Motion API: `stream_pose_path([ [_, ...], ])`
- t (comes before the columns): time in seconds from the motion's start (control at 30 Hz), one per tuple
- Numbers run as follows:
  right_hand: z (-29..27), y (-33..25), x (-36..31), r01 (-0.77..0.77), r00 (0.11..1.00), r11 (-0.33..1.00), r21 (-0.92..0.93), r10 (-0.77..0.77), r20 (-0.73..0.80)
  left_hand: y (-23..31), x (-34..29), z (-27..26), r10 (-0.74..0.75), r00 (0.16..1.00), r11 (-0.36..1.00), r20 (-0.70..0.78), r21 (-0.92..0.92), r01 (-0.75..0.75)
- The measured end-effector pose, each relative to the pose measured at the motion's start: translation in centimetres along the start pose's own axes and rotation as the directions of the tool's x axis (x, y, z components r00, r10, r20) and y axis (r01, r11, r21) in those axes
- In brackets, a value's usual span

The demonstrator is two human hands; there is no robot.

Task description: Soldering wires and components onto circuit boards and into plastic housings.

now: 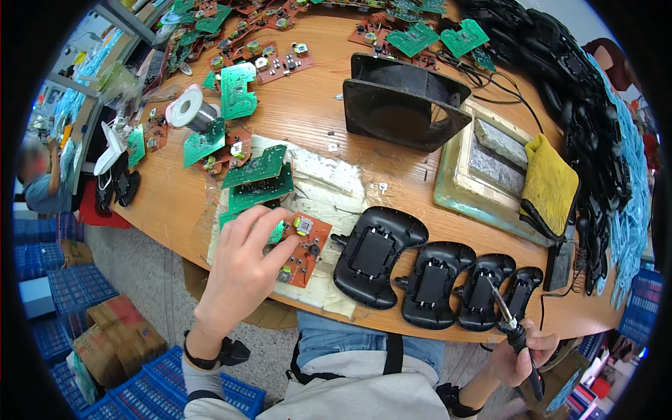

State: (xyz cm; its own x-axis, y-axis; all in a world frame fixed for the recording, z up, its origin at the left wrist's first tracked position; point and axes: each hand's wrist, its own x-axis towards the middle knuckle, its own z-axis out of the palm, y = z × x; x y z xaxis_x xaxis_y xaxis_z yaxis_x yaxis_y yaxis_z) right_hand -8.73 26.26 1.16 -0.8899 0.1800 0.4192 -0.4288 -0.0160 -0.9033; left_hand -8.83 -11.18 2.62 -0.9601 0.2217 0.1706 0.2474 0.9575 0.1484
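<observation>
My left hand (245, 269) is over the cream cloth (343, 203), its thumb and fingers closed at the left edge of an orange-brown circuit board (303, 262). Part of that edge is hidden by the fingers. A stack of green circuit boards (259, 175) stands just beyond this hand. At the lower right, my right hand (521, 360) grips a soldering iron (516, 336) by its dark handle. The iron's metal tip points up and left, over a row of several black game controller shells (374, 255), each with its back facing up.
A black square fan (406, 105) stands mid-table. Right of it, a framed tray (448, 171) holds grey blocks and a yellow cloth (549, 185). A solder spool (192, 112) stands at the left. Loose boards (287, 63) and piled black controllers (567, 77) line the far side.
</observation>
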Motion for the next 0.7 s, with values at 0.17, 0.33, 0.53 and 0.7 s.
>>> stream_pose_path([
  [0.17,0.8,0.2,0.0,-0.011,1.0,1.0,-0.006,0.011,-0.025,-0.6,0.9,0.0,0.042,0.997,0.999,0.067,0.007,-0.043],
  [0.33,1.6,0.6,0.1,0.008,0.999,0.997,-0.074,-0.012,-0.047,-1.4,1.0,0.5,-0.128,0.987,0.888,-0.098,-0.455,0.07],
  [0.53,2.6,0.8,0.9,-0.007,0.998,1.0,0.016,0.006,0.066,0.7,3.2,2.3,-0.513,0.844,0.019,0.159,-0.98,0.196],
  [0.7,5.3,0.4,1.3,-0.082,0.995,0.997,0.003,0.082,0.053,0.5,4.3,2.9,-0.461,0.883,0.232,0.088,-0.949,0.216],
])
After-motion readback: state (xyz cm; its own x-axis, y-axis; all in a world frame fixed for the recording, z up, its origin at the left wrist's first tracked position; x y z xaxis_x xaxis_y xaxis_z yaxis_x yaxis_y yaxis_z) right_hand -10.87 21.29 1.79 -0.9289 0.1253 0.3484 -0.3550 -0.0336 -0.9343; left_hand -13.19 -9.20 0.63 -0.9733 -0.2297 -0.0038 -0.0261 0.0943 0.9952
